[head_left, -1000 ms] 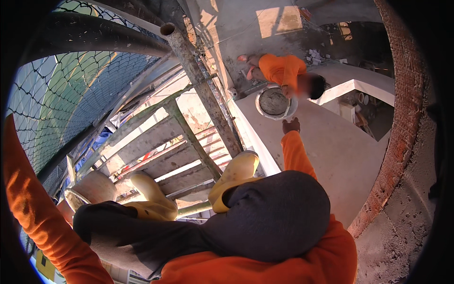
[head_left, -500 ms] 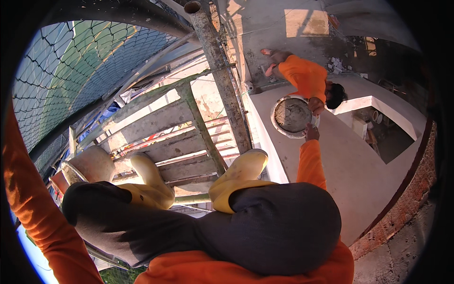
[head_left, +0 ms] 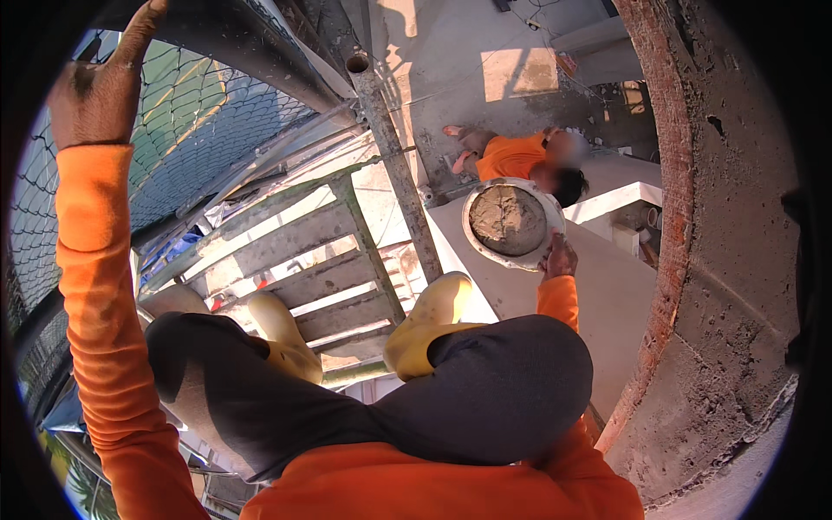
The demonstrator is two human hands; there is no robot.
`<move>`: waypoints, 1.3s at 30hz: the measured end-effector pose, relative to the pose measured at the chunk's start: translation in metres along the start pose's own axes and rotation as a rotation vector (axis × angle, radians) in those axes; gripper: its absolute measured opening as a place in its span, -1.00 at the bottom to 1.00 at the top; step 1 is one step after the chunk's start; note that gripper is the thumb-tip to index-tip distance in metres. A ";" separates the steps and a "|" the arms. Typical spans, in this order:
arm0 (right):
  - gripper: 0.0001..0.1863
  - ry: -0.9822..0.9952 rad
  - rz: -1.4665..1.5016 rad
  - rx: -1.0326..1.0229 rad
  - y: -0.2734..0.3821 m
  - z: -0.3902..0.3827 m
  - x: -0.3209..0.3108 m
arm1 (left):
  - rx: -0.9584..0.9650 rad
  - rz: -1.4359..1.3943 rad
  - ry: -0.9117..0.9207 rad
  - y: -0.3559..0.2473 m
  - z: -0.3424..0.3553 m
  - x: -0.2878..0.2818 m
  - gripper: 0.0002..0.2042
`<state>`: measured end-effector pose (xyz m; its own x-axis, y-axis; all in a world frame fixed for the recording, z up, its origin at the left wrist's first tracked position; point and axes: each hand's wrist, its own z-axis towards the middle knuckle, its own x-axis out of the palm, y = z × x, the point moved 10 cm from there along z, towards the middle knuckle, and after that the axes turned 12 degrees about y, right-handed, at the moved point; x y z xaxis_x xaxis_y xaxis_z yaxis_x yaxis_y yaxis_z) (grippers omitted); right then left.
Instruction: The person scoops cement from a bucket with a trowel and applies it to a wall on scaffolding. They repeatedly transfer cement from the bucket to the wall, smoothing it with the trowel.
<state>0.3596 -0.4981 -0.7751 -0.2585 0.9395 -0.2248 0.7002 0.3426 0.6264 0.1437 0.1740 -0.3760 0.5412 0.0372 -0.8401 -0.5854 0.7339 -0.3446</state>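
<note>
My right hand (head_left: 556, 258) is closed on the rim of a pale round basin (head_left: 543, 251) of grey mortar (head_left: 507, 221), at right of centre. Just past it a co-worker (head_left: 511, 156) in orange bends low, hands not clearly visible. My left hand (head_left: 100, 91) is raised at upper left by chain-link mesh (head_left: 182, 117) and a dark pipe (head_left: 225, 43); one digit stretches upward, the others are partly hidden. My legs are bent, yellow boots (head_left: 425, 321) over a slatted metal platform (head_left: 286, 234).
A rusty upright pipe (head_left: 390, 156) stands beside the platform. A pale concrete ledge (head_left: 555, 251) has an angular opening (head_left: 637, 238). A curved reddish beam (head_left: 667, 260) and rough plastered wall (head_left: 737, 260) border the right. A grey floor (head_left: 433, 87) lies beyond.
My left arm has risen, bringing that hand into view at upper left. My right hand has taken hold of the basin, which has moved slightly toward me and away from the co-worker.
</note>
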 end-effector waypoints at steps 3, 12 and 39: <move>-0.63 0.050 0.067 -0.046 0.051 -0.070 0.026 | -0.155 -0.542 0.510 -0.039 -0.115 0.083 0.03; -0.63 0.150 0.209 -0.104 0.170 -0.265 0.099 | -0.267 -0.452 1.533 -0.117 -0.292 0.100 -0.06; -0.77 0.863 -0.610 -0.061 0.069 -0.467 0.425 | -1.390 -0.279 0.884 0.202 -0.518 -0.323 -0.45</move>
<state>-0.0124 -0.0770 -0.4790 -0.9572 0.2789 0.0777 0.2643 0.7319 0.6280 -0.4621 -0.0414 -0.3915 0.5134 -0.7059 -0.4880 -0.8521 -0.4868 -0.1922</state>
